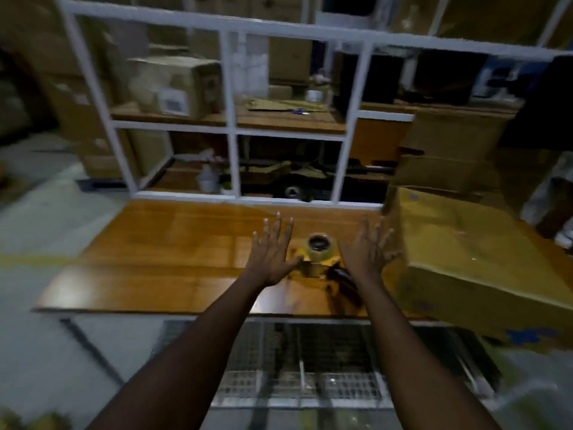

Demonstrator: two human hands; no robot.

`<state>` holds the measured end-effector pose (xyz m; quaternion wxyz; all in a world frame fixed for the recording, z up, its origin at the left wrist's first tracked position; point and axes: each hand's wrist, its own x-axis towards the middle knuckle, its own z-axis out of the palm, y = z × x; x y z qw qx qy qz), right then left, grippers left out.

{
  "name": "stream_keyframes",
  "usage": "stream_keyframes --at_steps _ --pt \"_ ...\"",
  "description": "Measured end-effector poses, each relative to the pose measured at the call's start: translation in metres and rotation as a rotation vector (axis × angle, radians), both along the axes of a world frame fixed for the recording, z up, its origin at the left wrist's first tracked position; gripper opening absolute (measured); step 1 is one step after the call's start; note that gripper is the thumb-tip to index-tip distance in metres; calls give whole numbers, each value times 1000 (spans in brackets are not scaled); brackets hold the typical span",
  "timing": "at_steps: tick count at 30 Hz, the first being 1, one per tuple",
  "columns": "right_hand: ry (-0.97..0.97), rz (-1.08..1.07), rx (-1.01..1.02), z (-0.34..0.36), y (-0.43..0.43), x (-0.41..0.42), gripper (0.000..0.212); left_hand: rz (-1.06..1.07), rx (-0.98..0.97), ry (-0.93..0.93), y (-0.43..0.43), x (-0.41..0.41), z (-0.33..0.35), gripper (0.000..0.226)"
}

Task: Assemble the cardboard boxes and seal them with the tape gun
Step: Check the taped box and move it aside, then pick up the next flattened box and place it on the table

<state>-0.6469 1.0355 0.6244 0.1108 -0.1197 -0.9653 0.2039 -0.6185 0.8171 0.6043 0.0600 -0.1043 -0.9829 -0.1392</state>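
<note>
Over the glossy orange-brown wooden tabletop (173,243), my left hand (271,256) and right hand (366,252) hover with fingers spread, holding nothing; yellow tape gun (317,252) with its roll lies between them; large tan cardboard box (465,259) sits just beside my right hand, overhanging the front edge; risk: a careless nudge could tip it off.

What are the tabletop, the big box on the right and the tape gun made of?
Tabletop: wood or wood-look laminate, glossy; grain and glare show. Box: matte yellowish-brown cardboard, creased at its edges. Tape gun: probably yellow plastic; too blurred to confirm.
</note>
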Motion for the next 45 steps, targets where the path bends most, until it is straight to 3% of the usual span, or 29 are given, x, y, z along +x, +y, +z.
stream_keyframes --at_steps 11,20,26,28,30,33,37,41,45 --pt "-47 670 -8 -41 -419 132 77 657 121 -60 -364 241 -44 88" --pt "-175 1155 86 -105 -618 240 70 1123 218 -211 -499 412 -118 81" --pt "-376 1430 152 -197 -707 277 67 1371 229 -377 -551 487 -182 84" --pt "-434 1476 273 -238 -734 290 65 1421 221 -432 -566 509 -211 86" --pt "-354 1489 417 -281 -753 301 59 1424 208 -477 -578 527 -242 99" --pt "-461 1530 628 -375 -767 311 73 1382 186 -514 -600 547 -303 115" --pt "-625 1567 688 -485 -783 320 81 1381 277 -614 -631 564 -408 102" --pt "-696 1517 699 -596 -818 321 83 1335 243 -685 -674 579 -524 105" --pt "-600 1423 588 -661 -863 331 76 1373 228 -625 -731 592 -622 100"
